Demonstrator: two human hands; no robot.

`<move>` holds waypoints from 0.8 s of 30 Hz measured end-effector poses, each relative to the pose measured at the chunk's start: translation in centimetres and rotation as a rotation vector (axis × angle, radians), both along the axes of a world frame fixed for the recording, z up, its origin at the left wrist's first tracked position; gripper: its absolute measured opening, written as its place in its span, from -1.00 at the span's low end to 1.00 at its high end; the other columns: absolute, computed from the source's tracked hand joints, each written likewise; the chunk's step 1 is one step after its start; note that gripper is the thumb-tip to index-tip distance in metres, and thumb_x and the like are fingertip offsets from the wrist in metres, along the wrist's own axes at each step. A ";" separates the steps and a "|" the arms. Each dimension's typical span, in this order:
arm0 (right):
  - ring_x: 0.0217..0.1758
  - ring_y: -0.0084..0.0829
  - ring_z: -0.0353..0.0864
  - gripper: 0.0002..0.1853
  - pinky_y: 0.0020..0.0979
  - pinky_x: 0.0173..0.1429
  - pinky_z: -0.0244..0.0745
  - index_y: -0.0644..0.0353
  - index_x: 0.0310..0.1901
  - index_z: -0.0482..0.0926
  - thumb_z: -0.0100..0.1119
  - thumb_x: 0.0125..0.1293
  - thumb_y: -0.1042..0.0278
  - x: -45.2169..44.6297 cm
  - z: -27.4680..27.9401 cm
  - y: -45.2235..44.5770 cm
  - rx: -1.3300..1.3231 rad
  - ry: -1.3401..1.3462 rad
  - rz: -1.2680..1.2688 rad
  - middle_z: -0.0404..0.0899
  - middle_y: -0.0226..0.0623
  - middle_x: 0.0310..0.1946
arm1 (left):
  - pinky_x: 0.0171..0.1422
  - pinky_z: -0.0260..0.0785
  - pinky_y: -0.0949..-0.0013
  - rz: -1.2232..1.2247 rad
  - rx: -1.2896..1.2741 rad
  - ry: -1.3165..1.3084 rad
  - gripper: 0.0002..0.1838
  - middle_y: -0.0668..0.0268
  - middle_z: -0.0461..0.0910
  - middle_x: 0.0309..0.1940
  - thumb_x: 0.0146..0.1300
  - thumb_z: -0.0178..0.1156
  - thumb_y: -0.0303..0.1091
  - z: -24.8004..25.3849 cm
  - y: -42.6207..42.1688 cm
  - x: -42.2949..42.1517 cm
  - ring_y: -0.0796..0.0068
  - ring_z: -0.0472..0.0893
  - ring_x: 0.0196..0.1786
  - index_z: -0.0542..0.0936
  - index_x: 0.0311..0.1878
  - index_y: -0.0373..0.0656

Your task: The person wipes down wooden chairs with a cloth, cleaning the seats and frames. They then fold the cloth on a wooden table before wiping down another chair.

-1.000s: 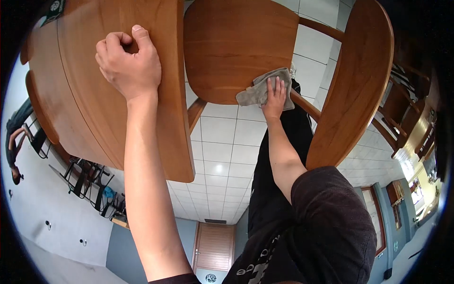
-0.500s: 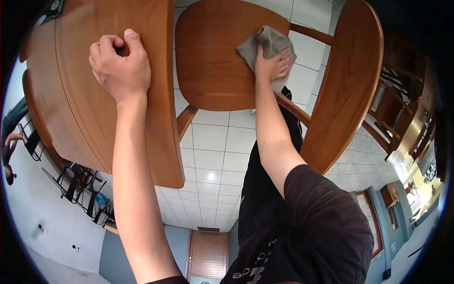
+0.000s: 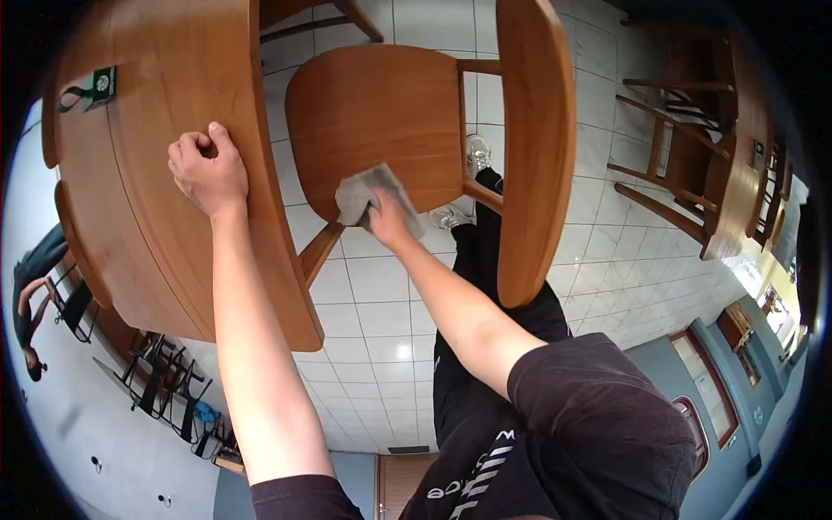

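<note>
My left hand (image 3: 209, 170) rests on the wooden table (image 3: 165, 225) near its edge, fingers curled into a loose fist with nothing seen in it. A grey cloth (image 3: 374, 196) lies over the near edge of the wooden chair seat (image 3: 373, 113). On that cloth is my right hand (image 3: 387, 217), gripping it, its fingers partly hidden by the folds. The chair's backrest (image 3: 536, 156) stands to the right of the seat.
A small dark green sign (image 3: 101, 87) stands on the table. More wooden chairs (image 3: 685, 160) stand beside another table at the right. A person (image 3: 33, 290) is at the far left near black chairs (image 3: 165, 377). White tiles (image 3: 373, 329) cover the floor.
My right hand has moved the cloth from the seat's backrest side to its near edge by the table. The view has shifted, and my left hand has stayed on the table in a fist.
</note>
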State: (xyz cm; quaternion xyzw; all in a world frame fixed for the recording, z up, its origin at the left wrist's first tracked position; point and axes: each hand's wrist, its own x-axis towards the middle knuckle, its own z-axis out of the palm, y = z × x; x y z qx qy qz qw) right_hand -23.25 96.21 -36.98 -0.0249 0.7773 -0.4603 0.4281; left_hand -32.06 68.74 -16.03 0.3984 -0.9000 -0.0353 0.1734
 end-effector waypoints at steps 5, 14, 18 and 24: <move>0.32 -0.26 0.52 -0.38 -0.26 0.44 0.33 0.32 0.36 0.40 -0.01 0.54 -0.07 -0.1 14.2 2.0 -0.341 -0.520 -0.389 0.61 -0.12 0.16 | 0.13 0.35 0.07 0.018 0.018 -0.005 -0.61 0.26 0.51 -0.22 0.39 0.21 -0.03 -0.1 -0.1 -0.4 0.14 0.50 -0.03 0.49 -0.36 -0.18; 0.47 -0.16 0.35 0.00 -0.12 0.59 0.17 0.18 0.49 0.25 -0.25 0.37 -0.61 -15.2 31.6 15.1 -0.695 -0.880 -0.422 0.37 -0.15 0.41 | 0.14 0.37 0.04 0.025 -0.035 -0.064 -0.61 0.20 0.53 -0.16 0.44 0.12 -0.01 -0.2 -0.4 -0.1 0.09 0.52 0.01 0.52 -0.32 -0.16; 0.26 -0.43 0.50 -0.50 -0.34 0.39 0.47 0.20 0.39 0.34 -0.05 0.61 0.05 -17.3 29.2 17.7 -0.928 -0.672 -0.547 0.48 -0.32 0.24 | 0.15 0.42 -0.06 0.114 -0.164 -0.247 -0.67 0.18 0.52 0.01 0.53 -0.08 -0.09 -0.5 0.4 -0.9 0.02 0.53 0.11 0.51 -0.06 -0.16; 0.32 -0.43 0.47 -0.48 -0.35 0.39 0.47 0.18 0.47 0.23 -0.05 0.62 0.13 -15.5 28.0 24.7 -1.347 -0.912 -0.655 0.42 -0.31 0.33 | 0.07 0.49 0.27 -0.078 0.835 -0.289 -0.66 0.26 0.63 -0.03 0.51 0.11 -0.13 5.2 8.8 -0.8 0.36 0.61 -0.03 0.58 0.08 -0.22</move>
